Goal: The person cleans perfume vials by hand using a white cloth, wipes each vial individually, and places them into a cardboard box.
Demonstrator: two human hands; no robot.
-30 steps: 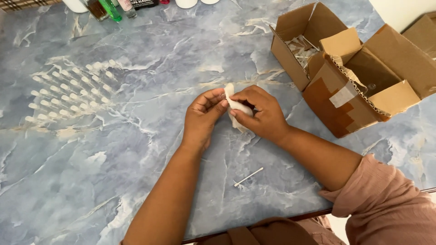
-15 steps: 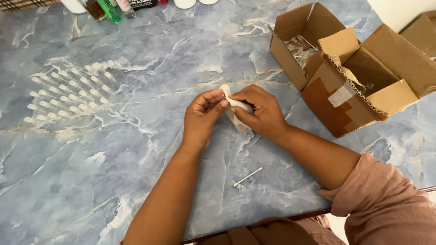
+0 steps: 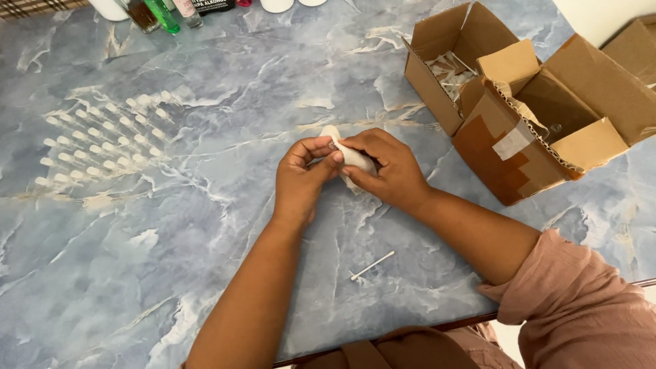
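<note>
Your two hands meet over the middle of the blue marbled worktop (image 3: 171, 273). Your right hand (image 3: 386, 167) is closed around a small white wad (image 3: 352, 156), which looks like cotton or soft tissue; I cannot tell exactly which. Your left hand (image 3: 301, 181) pinches the end of the same wad with the thumb and the first fingers, so both hands grip it together. The wad is held just above the worktop, between the two hands, and a small part of it shows above the fingers.

Near your right forearm, a single cotton swab (image 3: 372, 265) lies flat on the worktop, apart from both hands. To the left, many small white swab tips (image 3: 102, 143) lie in neat rows on the worktop, well apart from your hands.

To the right of your hands stands an open cardboard box (image 3: 437, 75) with thin white sticks inside it. Just beside it is a second cardboard box (image 3: 540, 137), also open, with torn flaps and a piece of tape on its side. At the far edge of the worktop you see several small bottles (image 3: 164, 12), one of them green.
</note>
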